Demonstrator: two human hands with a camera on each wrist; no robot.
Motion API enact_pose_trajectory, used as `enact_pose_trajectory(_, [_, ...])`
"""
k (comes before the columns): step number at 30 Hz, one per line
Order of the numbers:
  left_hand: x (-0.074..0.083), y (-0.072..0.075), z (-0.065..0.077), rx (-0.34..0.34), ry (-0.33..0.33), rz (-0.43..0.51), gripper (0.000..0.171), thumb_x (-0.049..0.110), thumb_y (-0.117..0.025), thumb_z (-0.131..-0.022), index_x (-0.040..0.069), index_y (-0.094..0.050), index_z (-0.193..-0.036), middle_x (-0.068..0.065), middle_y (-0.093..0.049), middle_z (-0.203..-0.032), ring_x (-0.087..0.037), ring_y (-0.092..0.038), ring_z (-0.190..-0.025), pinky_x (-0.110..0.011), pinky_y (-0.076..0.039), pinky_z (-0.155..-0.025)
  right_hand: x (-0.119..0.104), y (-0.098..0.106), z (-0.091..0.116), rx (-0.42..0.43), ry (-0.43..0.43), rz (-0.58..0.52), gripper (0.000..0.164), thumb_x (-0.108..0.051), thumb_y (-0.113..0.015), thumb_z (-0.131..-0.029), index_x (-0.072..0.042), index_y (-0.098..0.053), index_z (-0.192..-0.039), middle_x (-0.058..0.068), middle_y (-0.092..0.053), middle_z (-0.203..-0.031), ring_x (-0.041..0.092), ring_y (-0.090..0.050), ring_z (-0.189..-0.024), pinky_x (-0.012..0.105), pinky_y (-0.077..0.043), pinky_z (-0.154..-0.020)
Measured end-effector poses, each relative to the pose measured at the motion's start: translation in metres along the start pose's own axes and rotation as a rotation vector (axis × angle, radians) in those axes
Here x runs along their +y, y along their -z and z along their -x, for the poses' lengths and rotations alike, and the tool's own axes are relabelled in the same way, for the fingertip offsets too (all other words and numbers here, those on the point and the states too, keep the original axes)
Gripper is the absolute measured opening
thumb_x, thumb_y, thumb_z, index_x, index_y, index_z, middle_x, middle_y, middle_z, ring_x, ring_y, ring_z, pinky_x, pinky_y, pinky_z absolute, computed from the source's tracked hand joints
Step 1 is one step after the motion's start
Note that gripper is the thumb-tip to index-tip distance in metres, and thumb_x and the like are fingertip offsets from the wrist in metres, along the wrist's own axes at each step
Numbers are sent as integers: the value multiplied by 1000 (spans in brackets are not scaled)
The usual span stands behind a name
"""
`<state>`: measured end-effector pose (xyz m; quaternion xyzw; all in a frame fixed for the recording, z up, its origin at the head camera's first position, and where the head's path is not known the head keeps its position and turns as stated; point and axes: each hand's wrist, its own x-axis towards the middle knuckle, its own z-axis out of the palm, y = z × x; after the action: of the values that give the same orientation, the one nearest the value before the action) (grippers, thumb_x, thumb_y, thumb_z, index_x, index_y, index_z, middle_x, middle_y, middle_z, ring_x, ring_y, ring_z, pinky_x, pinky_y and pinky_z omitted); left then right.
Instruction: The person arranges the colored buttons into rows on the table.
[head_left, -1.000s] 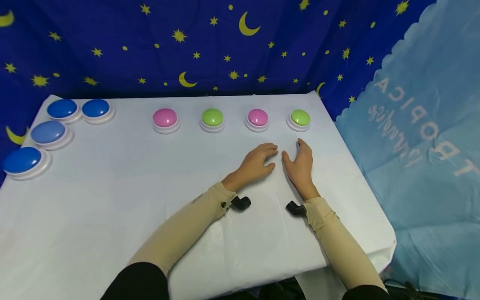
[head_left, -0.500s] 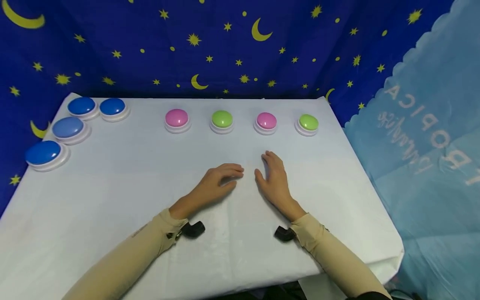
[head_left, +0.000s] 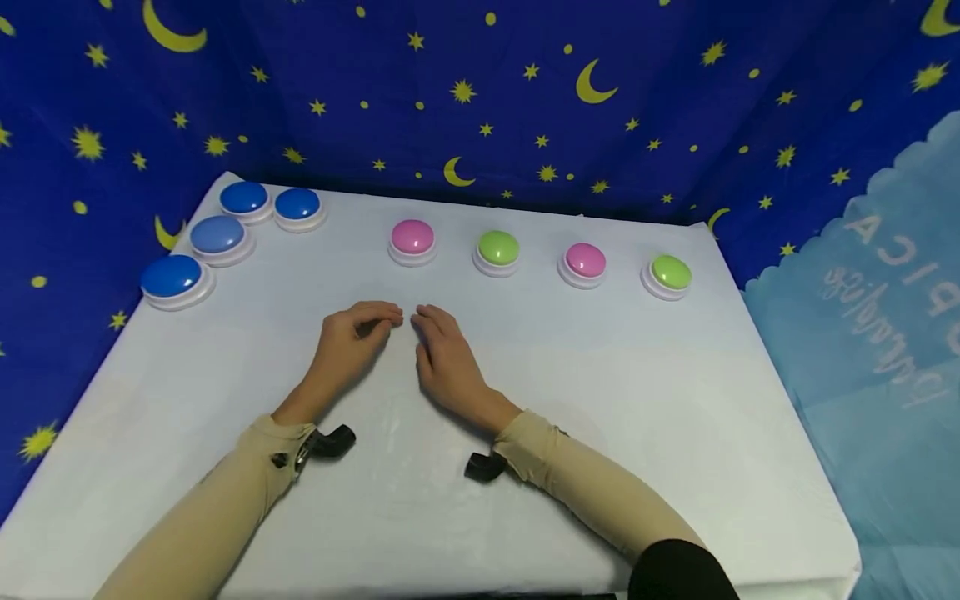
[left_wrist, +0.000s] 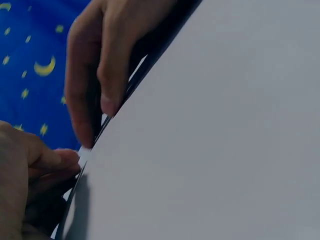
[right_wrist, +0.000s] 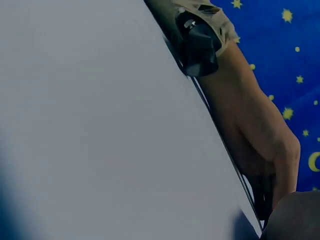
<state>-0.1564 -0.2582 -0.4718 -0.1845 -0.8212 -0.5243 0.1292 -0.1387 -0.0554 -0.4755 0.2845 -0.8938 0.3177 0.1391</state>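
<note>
My left hand (head_left: 348, 342) is over the white table, its fingers loosely bent and the thumb near the fingertips, with nothing showing in its grasp. Just to its right, my right hand (head_left: 450, 362) points away from me with relaxed fingers, also holding nothing. The fingertips of the two hands face each other across a narrow gap. Beyond them stands a pink-domed button (head_left: 412, 242) on a white round base, nearest to both hands. A green-domed button (head_left: 498, 252) is to its right, past the right hand. In the left wrist view, both hands show close together low over the tabletop.
Farther right along the back stand another pink-domed button (head_left: 585, 265) and a green-domed one (head_left: 670, 277). Several blue-domed buttons (head_left: 171, 279) cluster at the table's back left corner. A dark blue star-patterned curtain (head_left: 510, 50) hangs behind the white table (head_left: 405, 517).
Both hands have moved left over the table, from in front of the right-hand buttons to before the leftmost pink one. Their fingertips are closer together than half a second ago. The head view has shifted.
</note>
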Motion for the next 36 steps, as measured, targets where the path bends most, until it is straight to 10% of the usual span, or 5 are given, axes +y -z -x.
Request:
enact_pose_trajectory(10, [-44, 65, -39, 120, 157, -255, 29, -2, -68, -93, -3, -75, -121, -21, -68, -137, -39, -58, -135, -49, -42, -118, -17, -61, -94, -62, -60, -4, 48, 7, -52, -93, 5, -60, -140, 20, -60, -148, 32, -49, -146, 34, -33, -126])
enact_pose_trajectory(16, [-67, 94, -66, 225, 287, -305, 44, 1, -66, -92, -4, -64, -136, -23, -59, -149, -39, -50, -144, -47, -35, -124, -19, -88, -152, -87, -169, -42, 52, 4, -50, -96, 0, -55, -148, 15, -57, -153, 27, -48, -148, 27, -29, -127])
enact_pose_trajectory(36, [-88, 102, -101, 310, 478, -381, 74, 15, -66, -96, 3, -36, -162, -20, -45, -163, -38, -39, -153, -47, -27, -128, -1, -119, -239, -204, -202, -92, 74, -9, -61, -99, -6, -29, -166, 10, -40, -168, 21, -36, -157, 31, -28, -128])
